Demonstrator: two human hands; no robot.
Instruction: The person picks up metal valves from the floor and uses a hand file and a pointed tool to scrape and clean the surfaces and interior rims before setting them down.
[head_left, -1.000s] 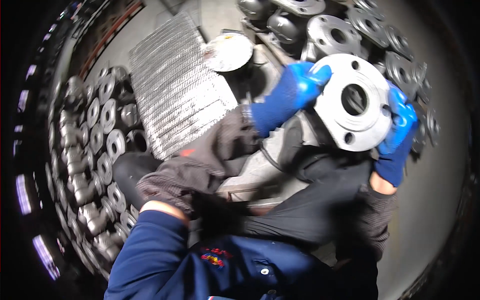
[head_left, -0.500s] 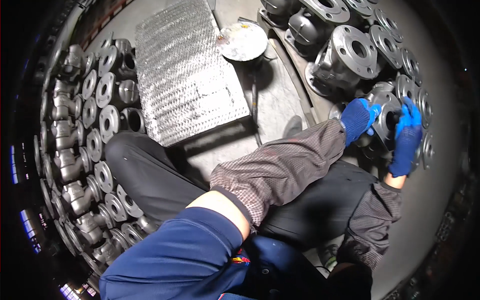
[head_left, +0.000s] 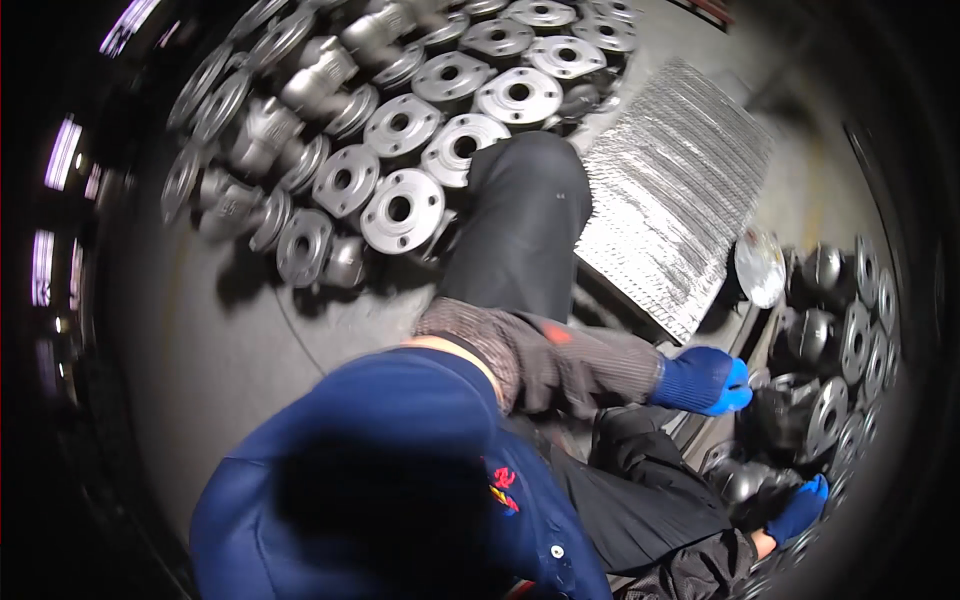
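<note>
My left hand (head_left: 712,382), in a blue knitted glove with a lighter blue palm, is at the right of the view. Its fingers are curled together beside a dark grey flanged valve body (head_left: 785,418). Whatever it may grip is hidden. Lower down, my right hand (head_left: 797,508), gloved alike, bends its fingers at the far side of another cast valve body (head_left: 742,484), which lies by my knee. The contact between the right fingers and that casting is partly hidden. Checked sleeve covers are on both forearms.
Several flanged valve bodies (head_left: 402,207) stand in rows at the upper left. A patterned metal plate platform (head_left: 672,190) lies ahead, with a round pale-topped stand (head_left: 760,267) at its right corner. More castings (head_left: 822,268) are grouped at the right. My bent leg (head_left: 525,215) reaches between rows and platform.
The view has swung left, so the platform and the right-hand castings appear farther right and more left rows show. My hands are farther apart, with the left one away from the casting both were at.
</note>
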